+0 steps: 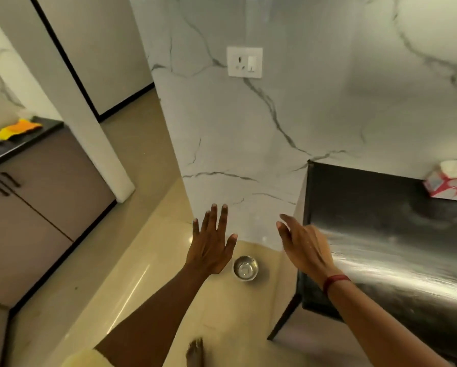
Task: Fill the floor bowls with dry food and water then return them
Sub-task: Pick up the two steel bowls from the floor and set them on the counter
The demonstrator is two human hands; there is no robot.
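A small steel bowl (245, 268) stands on the beige tiled floor close to the foot of the marble wall, and it looks to hold clear water. My left hand (212, 242) hovers above and just left of the bowl, fingers spread, holding nothing. My right hand (305, 246) is raised to the bowl's right, palm turned inward, fingers apart and empty, with a red band on the wrist. Only one bowl is in sight.
A dark glossy table (386, 234) with a black leg stands at the right, carrying a tissue box (449, 181). Brown cabinets (37, 207) with a black counter and a yellow-orange cloth (18, 127) are at the left. My bare foot (195, 350) shows at the bottom.
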